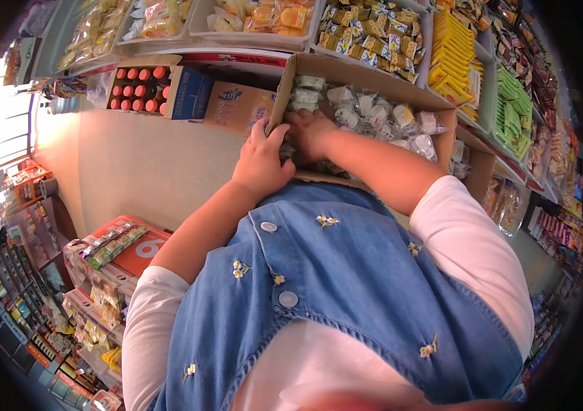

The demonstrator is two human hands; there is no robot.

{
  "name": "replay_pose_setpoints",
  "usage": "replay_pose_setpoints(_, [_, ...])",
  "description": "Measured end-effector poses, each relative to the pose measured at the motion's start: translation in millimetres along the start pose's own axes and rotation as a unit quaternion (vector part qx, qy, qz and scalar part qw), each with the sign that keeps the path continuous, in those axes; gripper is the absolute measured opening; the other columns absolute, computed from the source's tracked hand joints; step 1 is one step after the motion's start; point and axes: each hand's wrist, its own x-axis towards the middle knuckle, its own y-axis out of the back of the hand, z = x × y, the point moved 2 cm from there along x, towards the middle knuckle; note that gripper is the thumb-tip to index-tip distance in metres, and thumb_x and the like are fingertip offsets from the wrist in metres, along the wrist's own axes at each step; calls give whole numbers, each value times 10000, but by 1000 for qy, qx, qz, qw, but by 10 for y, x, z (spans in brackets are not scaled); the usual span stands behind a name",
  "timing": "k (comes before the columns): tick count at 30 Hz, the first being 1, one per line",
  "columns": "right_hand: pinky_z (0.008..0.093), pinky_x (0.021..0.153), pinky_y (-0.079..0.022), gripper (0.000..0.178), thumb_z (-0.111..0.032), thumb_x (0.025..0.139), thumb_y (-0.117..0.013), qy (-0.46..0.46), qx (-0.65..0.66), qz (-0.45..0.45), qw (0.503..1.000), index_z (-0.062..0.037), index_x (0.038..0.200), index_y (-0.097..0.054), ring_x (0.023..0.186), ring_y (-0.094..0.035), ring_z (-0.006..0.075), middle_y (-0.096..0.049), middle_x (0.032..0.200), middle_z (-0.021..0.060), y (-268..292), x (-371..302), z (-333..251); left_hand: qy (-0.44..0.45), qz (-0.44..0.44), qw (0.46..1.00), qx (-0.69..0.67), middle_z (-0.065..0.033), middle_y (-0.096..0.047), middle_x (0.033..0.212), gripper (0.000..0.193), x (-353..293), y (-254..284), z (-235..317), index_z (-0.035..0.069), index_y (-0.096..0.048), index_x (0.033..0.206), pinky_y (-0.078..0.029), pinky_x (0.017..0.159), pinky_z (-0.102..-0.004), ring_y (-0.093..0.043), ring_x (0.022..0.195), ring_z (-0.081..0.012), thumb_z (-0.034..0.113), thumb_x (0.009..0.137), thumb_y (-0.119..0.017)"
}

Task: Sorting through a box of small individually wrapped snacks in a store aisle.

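An open brown cardboard box [346, 72] is held against my chest, filled with several small clear-wrapped white packets [374, 109]. My left hand [263, 159] grips the box's near left wall, fingers curled over its edge. My right hand [308, 131] reaches inside the box at its near left corner, fingers down among the packets; what it grasps is hidden. My denim vest and white sleeves fill the lower part of the view.
Shop shelves [374, 34] with yellow, green and orange snack packs run above and to the right. A carton of red-capped bottles [142, 88] and a blue box [191, 92] stand on the pale floor. A low display rack [110, 264] of sweets stands at lower left.
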Motion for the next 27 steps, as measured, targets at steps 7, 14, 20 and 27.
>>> replay_pose_setpoints(7, [400, 1045, -370, 617, -301, 742, -708, 11, -193, -105, 975, -101, 1310, -573, 1300, -406, 258, -476, 1380, 103, -208, 232, -111, -15, 19, 1000, 5, -250, -385, 1395, 629, 7, -52, -17, 105, -499, 1324, -416, 1040, -465, -465, 1246, -433, 169, 722, -673])
replay_pose_setpoints(14, [447, 980, -442, 573, -254, 790, -680, 12, -79, -9, 997, -130, 1334, -550, 1324, -383, 280, -489, 1374, 73, -415, 110, -67, -2, 10, 1000, 3, -261, -373, 1392, 637, 5, -37, 4, 81, -473, 1338, -418, 1055, -450, -443, 1256, -455, 140, 732, -663])
replay_pose_setpoints(20, [553, 903, -478, 675, -323, 727, -782, -83, -75, -123, 986, -188, 1348, -557, 1352, -356, 327, -483, 1391, 40, -259, 263, -113, 2, 2, 1000, 15, -260, -366, 1398, 646, 19, -13, 50, 85, -458, 1351, -427, 1042, -452, -463, 1235, -460, 135, 739, -660])
replay_pose_setpoints(27, [536, 854, -497, 558, -272, 729, -783, -126, -74, -80, 986, -134, 1251, -643, 1279, -459, 339, -553, 1330, 62, -324, 150, -28, 26, -7, 999, 23, -249, -374, 1398, 628, 18, -45, 75, 103, -467, 1353, -430, 1036, -450, -469, 1238, -454, 145, 757, -664])
